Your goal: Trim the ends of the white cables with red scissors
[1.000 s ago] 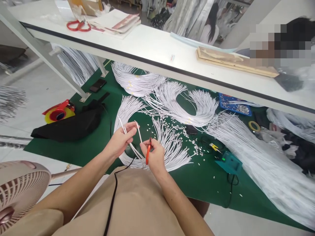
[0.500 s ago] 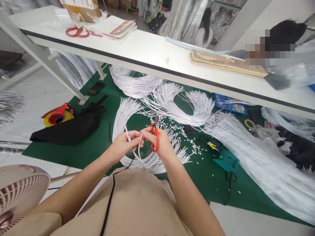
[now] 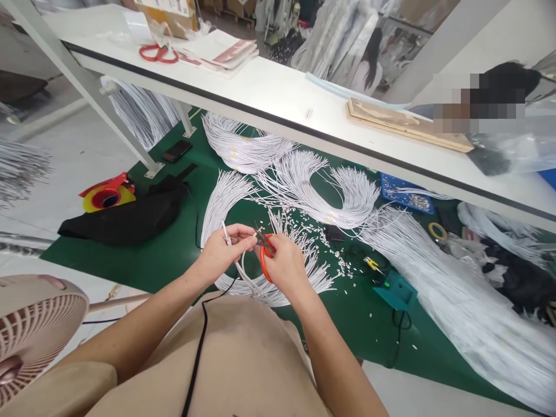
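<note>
Pinched in the fingers of my left hand [image 3: 220, 250] is a white cable [image 3: 241, 271], its end poking out past the fingertips. My right hand [image 3: 285, 263] is closed around red-handled scissors [image 3: 266, 267]. Their dark blades point left, right at the cable end by my left fingertips; whether they touch it I cannot tell. Beneath both hands a bundle of white cables [image 3: 219, 202] lies curved on the green table [image 3: 339, 321]. Small white offcuts [image 3: 299, 219] are scattered just beyond my right hand.
A raised white shelf [image 3: 278, 87] crosses the far side, bearing another pair of red scissors [image 3: 158, 53] and a wooden board [image 3: 403, 124]. A tape dispenser [image 3: 108, 194] and black cloth [image 3: 125, 223] lie left. More cables [image 3: 434, 272], a blue tray [image 3: 406, 194] and a teal device [image 3: 396, 289] are right.
My right hand has turned the scissors from pointing up and away to pointing left, bringing the blades to the cable end. My left hand keeps its hold. The camera view has shifted slightly.
</note>
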A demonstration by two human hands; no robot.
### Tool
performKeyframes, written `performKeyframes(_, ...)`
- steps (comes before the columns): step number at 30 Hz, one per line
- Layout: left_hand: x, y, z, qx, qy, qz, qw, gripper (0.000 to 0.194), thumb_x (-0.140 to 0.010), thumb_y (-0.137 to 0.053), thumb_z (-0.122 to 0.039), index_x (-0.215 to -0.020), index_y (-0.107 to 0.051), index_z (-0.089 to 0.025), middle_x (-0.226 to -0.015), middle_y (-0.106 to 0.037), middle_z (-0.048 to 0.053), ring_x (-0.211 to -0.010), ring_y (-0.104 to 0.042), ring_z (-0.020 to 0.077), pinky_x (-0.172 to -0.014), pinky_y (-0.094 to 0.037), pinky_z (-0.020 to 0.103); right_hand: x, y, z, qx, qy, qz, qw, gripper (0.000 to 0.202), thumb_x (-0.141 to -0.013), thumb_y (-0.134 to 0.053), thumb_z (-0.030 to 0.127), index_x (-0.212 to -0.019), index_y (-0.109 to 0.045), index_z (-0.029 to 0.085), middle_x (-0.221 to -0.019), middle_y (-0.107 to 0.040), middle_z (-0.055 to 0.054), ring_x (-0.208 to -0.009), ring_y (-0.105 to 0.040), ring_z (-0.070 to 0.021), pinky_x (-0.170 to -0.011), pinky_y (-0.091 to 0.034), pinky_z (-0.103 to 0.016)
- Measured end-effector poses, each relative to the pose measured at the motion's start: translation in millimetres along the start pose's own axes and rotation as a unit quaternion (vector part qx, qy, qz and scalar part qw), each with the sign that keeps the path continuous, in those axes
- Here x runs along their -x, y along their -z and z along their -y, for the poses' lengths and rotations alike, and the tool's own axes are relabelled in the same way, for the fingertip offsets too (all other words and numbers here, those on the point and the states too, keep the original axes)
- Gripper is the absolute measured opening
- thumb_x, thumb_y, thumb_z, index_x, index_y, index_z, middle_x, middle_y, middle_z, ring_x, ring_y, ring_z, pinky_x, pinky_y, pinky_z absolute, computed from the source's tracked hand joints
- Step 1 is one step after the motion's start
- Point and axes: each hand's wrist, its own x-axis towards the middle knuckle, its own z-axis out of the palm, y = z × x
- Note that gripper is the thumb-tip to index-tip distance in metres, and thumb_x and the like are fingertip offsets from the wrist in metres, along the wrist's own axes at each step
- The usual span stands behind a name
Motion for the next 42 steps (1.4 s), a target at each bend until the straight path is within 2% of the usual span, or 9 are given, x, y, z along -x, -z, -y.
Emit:
performKeyframes(10, 6.6, 5.5, -4.4, -0.07, -0.005, -0.026, 0.997, 0.026, -0.065, -0.067, -0.036, -0.081, -0.064, -0.016, -0.058, -0.057, 0.0, -0.043, -0.04, 0.0078, -0.043, -0.031, 0.023, 6.0, -2.0, 13.2, 0.078, 0.009, -0.022, 0.997, 0.022, -0.08, -0.052, 0.035, -0.067, -0.061, 0.019, -0.071, -0.057, -0.006, -0.063, -0.049, -0.0153, -0.056, -0.028, -0.028)
performKeyframes(15, 10.8, 8.0, -7.1, -0.111, -0.015, -0.027, 0.993, 0.025, -0.07, -0.061, -0.038, -0.079, -0.065, -0.015, -0.059, -0.061, 0.002, -0.044, -0.043, 0.0089, -0.044, -0.033, 0.023, 11.0, -4.9, 16.4, 0.08, 0.011, -0.039, 0.996, 0.014, -0.077, -0.053, 0.024, -0.066, -0.06, 0.018, -0.07, -0.056, -0.006, -0.065, -0.048, -0.0156, -0.058, -0.029, -0.028)
performKeyframes(20, 13.2, 11.6, -7.4, -0.099, -0.009, 0.008, 0.995, 0.026, -0.073, -0.059, -0.039, -0.083, -0.065, -0.015, -0.064, -0.061, 0.003, -0.046, -0.043, 0.0087, -0.043, -0.032, 0.022, 10.6, 3.9, 16.4, -0.127, -0.024, -0.031, 0.991, 0.02, -0.077, -0.054, 0.034, -0.066, -0.061, 0.018, -0.068, -0.053, -0.002, -0.061, -0.046, -0.0129, -0.057, -0.034, -0.026)
performKeyframes(24, 15.9, 13.1, -10.0, -0.09, -0.015, 0.069, 0.993, 0.025, -0.075, -0.056, -0.039, -0.076, -0.063, -0.015, -0.063, -0.058, 0.003, -0.049, -0.043, 0.0092, -0.043, -0.03, 0.021, 6.3, 19.8, 21.1, -0.363, 0.01, 0.001, 0.932, 0.021, -0.078, -0.054, 0.034, -0.09, -0.065, 0.02, -0.076, -0.056, -0.001, -0.07, -0.051, -0.0129, -0.068, -0.041, -0.027)
performKeyframes(27, 18.6, 13.7, -12.6, -0.091, -0.017, 0.124, 0.988, 0.028, -0.078, -0.053, -0.04, -0.066, -0.06, -0.016, -0.058, -0.053, 0.002, -0.049, -0.042, 0.0092, -0.044, -0.029, 0.021, 4.3, 27.0, 24.4, -0.411, 0.041, 0.051, 0.909, 0.02, -0.077, -0.055, 0.032, -0.088, -0.066, 0.02, -0.081, -0.058, -0.002, -0.077, -0.053, -0.0145, -0.075, -0.042, -0.03)
performKeyframes(30, 20.5, 14.8, -13.9, -0.079, -0.007, 0.149, 0.986, 0.029, -0.078, -0.053, -0.041, -0.065, -0.059, -0.016, -0.057, -0.053, 0.001, -0.049, -0.042, 0.0089, -0.045, -0.028, 0.021, 4.1, 25.4, 25.1, -0.429, 0.025, 0.048, 0.902, 0.017, -0.075, -0.057, 0.033, -0.08, -0.064, 0.018, -0.077, -0.058, -0.001, -0.072, -0.053, -0.0138, -0.072, -0.043, -0.029)
performKeyframes(35, 19.7, 16.7, -9.5, -0.025, 0.006, 0.098, 0.995, 0.024, -0.069, -0.066, -0.037, -0.08, -0.063, -0.016, -0.069, -0.06, 0.004, -0.062, -0.053, 0.0129, -0.049, -0.034, 0.022, 9.4, 11.5, 30.2, -0.406, -0.026, -0.031, 0.913, 0.017, -0.072, -0.059, 0.035, -0.069, -0.058, 0.018, -0.067, -0.053, 0.001, -0.063, -0.048, -0.0113, -0.061, -0.041, -0.025)
performKeyframes(39, 17.1, 16.0, -4.6, -0.041, -0.026, 0.026, 0.998, 0.023, -0.065, -0.069, -0.033, -0.078, -0.061, -0.015, -0.065, -0.056, 0.0, -0.057, -0.048, 0.009, -0.048, -0.033, 0.02, 16.9, 3.5, 40.8, -0.377, -0.005, -0.077, 0.923, 0.015, -0.073, -0.058, 0.032, -0.067, -0.056, 0.018, -0.068, -0.051, 0.002, -0.066, -0.047, -0.0115, -0.065, -0.04, -0.025)
performKeyframes(42, 14.7, 15.1, -3.4, -0.031, -0.029, -0.008, 0.999, 0.027, -0.063, -0.071, -0.032, -0.082, -0.059, -0.016, -0.065, -0.055, -0.001, -0.057, -0.048, 0.0081, -0.048, -0.033, 0.019, 17.6, 2.4, 41.9, -0.414, -0.035, -0.098, 0.904, 0.021, -0.077, -0.054, 0.036, -0.067, -0.055, 0.018, -0.069, -0.053, 0.0, -0.068, -0.049, -0.0121, -0.068, -0.041, -0.026)
